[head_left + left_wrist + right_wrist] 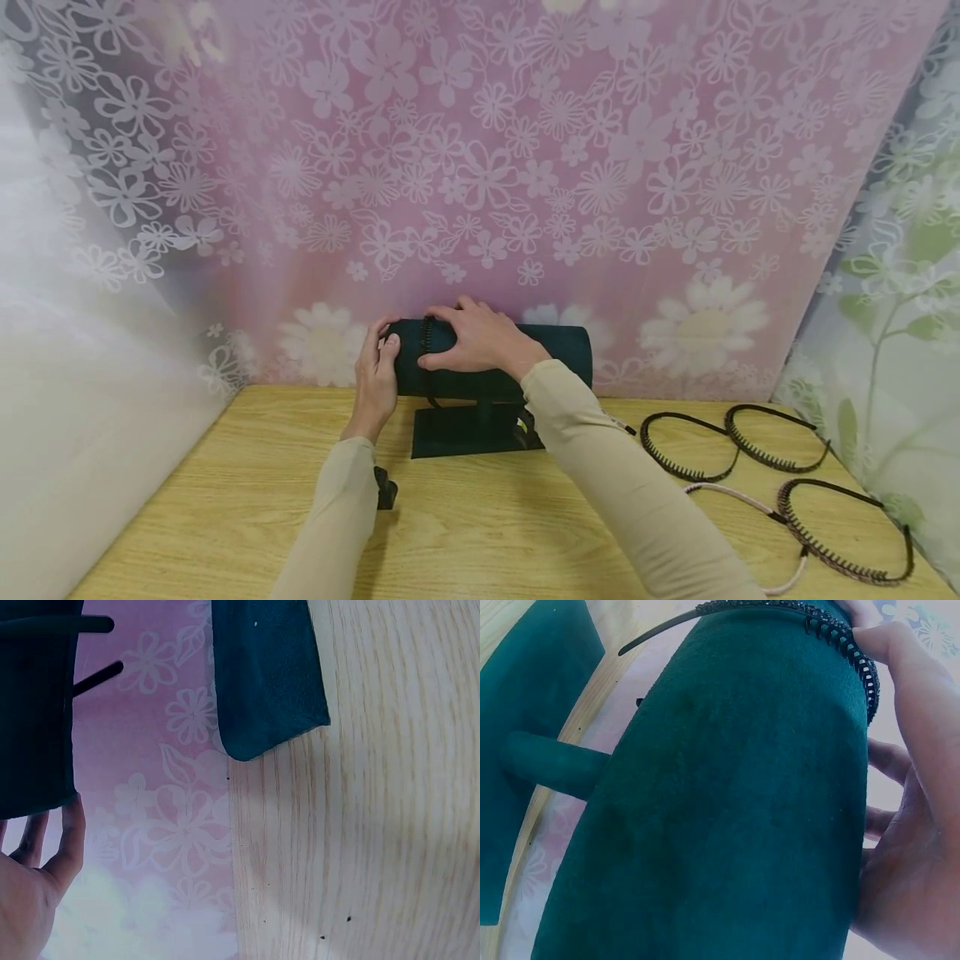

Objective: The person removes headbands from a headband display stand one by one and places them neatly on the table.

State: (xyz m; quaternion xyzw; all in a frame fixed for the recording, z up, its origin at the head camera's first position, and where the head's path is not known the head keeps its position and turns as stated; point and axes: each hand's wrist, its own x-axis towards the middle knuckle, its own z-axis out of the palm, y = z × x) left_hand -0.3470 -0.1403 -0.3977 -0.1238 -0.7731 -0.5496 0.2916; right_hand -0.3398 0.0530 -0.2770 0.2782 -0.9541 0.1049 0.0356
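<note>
A dark green velvet display stand (pixel 558 346) with a horizontal roll stands at the back of the table. My left hand (pixel 375 379) holds the roll's left end, thumb in front and fingers at the back and end. Near that end a black toothed headband (pixel 847 645) lies over the roll. My right hand (pixel 480 337) grips the headband, with the thumb on its toothed band in the right wrist view; some fingertips are hidden behind the roll. Below the roll, the headband's thin black tips (pixel 97 624) stick out in the left wrist view.
Several headbands lie on the wooden table (pixel 465 533) at the right, among them a dark toothed one (pixel 825 550) and a pale pink one (pixel 735 493). A floral curtain (pixel 487 167) hangs right behind the stand. The stand's flat base (pixel 450 429) rests on the table.
</note>
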